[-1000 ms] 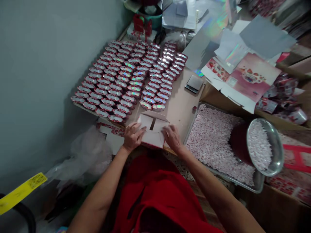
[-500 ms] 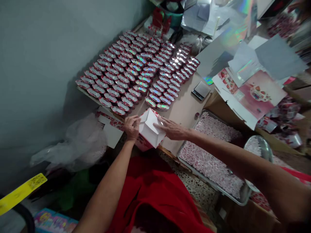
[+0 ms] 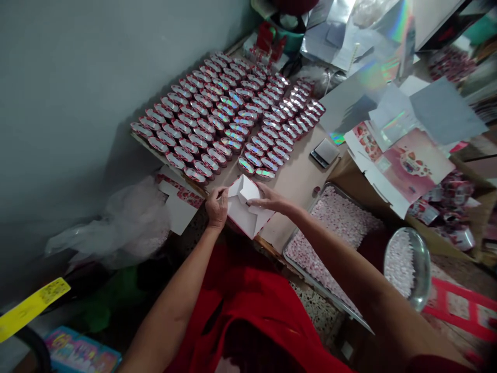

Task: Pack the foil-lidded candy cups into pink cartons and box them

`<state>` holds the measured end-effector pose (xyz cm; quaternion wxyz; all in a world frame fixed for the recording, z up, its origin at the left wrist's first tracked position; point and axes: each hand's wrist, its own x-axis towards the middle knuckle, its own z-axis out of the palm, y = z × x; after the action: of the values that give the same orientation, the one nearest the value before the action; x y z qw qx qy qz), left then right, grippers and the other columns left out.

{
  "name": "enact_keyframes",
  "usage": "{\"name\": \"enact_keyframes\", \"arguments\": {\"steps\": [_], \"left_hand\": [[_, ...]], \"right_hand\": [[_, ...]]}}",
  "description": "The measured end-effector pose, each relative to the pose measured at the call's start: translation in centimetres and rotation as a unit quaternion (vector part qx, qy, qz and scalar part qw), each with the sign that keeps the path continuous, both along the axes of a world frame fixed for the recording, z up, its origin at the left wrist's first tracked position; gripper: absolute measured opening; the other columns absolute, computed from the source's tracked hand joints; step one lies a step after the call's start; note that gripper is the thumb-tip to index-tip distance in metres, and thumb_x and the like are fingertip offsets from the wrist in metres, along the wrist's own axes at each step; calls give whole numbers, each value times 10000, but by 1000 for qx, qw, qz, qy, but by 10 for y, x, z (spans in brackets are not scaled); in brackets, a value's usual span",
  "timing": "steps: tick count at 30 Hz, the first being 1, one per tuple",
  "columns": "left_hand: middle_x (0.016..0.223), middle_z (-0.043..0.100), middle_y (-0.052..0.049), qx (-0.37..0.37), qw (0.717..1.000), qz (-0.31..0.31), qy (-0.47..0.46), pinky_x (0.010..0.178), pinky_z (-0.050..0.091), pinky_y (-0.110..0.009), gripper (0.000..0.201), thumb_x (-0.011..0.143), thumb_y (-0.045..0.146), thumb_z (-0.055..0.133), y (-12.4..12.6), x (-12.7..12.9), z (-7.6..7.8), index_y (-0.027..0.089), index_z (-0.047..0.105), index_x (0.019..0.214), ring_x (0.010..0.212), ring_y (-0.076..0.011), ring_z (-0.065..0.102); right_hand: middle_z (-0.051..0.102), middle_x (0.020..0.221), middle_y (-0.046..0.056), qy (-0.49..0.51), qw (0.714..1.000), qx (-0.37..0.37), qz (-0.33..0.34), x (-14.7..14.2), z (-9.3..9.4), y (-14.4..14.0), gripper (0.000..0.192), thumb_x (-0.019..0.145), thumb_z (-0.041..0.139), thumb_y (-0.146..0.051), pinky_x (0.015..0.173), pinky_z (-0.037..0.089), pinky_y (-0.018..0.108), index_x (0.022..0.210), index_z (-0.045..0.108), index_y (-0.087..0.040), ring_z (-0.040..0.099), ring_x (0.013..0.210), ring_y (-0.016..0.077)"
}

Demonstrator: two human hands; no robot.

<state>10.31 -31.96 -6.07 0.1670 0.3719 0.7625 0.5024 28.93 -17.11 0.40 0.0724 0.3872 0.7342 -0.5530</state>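
Note:
A small cardboard box [image 3: 245, 218], white on its folded flaps and red-pink printed on its sides, is between my two hands at the table's front edge. My left hand [image 3: 217, 207] grips its left side, fingers curled against the cardboard. From the right, my right hand [image 3: 267, 198] holds the box, with fingertips at the overlapping white flaps and the rest of the hand along the right edge. The flaps are folded inward over one another. What is inside the box cannot be seen.
Rows of red-sided packs with shiny tops [image 3: 202, 111] cover the table's back left. A small scale [image 3: 325, 153] stands right of them. A tray of pink-white pieces [image 3: 334, 212], a metal bowl [image 3: 421, 269] and an opened printed carton [image 3: 411, 160] are at right.
My right hand's fingers have shifted from lying across the flaps to curling at them. The flaps now overlap differently. The view has shifted slightly, and more of the metal bowl shows.

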Motion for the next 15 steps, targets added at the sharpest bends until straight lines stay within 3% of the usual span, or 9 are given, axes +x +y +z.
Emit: {"name": "enact_keyframes", "arguments": {"steps": [4, 8, 11, 15], "left_hand": [[1027, 758, -104, -9, 999, -24, 32, 943, 545, -359, 333, 1045, 432, 519, 0, 4, 0, 174, 730, 1054, 992, -224, 689], [1010, 762, -96, -11, 999, -6, 34, 986, 511, -379, 305, 1007, 447, 582, 2, 10, -5, 195, 754, 991, 988, -235, 675], [909, 743, -66, 0, 993, 91, -79, 852, 518, -321, 296, 936, 467, 657, 7, 21, -9, 185, 739, 900, 874, -206, 666], [727, 693, -28, 25, 945, 234, -229, 737, 490, -297, 352, 904, 487, 622, 18, 38, -10, 192, 670, 719, 710, -171, 610]], "right_hand": [[565, 1446, 248, -78, 985, 155, 11, 3, -17, -20, 1212, 663, 959, -536, 1118, 472, 458, 1609, 338, -100, 554, 1331, 367], [557, 1472, 218, -63, 984, 169, 11, 16, -33, -21, 1040, 789, 884, -475, 1124, 468, 468, 1620, 348, -153, 567, 1342, 354], [589, 1456, 186, -32, 992, 122, 2, 21, -32, -15, 834, 920, 748, -414, 1095, 489, 427, 1614, 361, -160, 607, 1289, 306], [693, 1344, 139, -113, 985, 127, -20, 14, -20, -20, 737, 904, 749, -329, 982, 528, 386, 1547, 420, -184, 679, 1163, 292]]}}
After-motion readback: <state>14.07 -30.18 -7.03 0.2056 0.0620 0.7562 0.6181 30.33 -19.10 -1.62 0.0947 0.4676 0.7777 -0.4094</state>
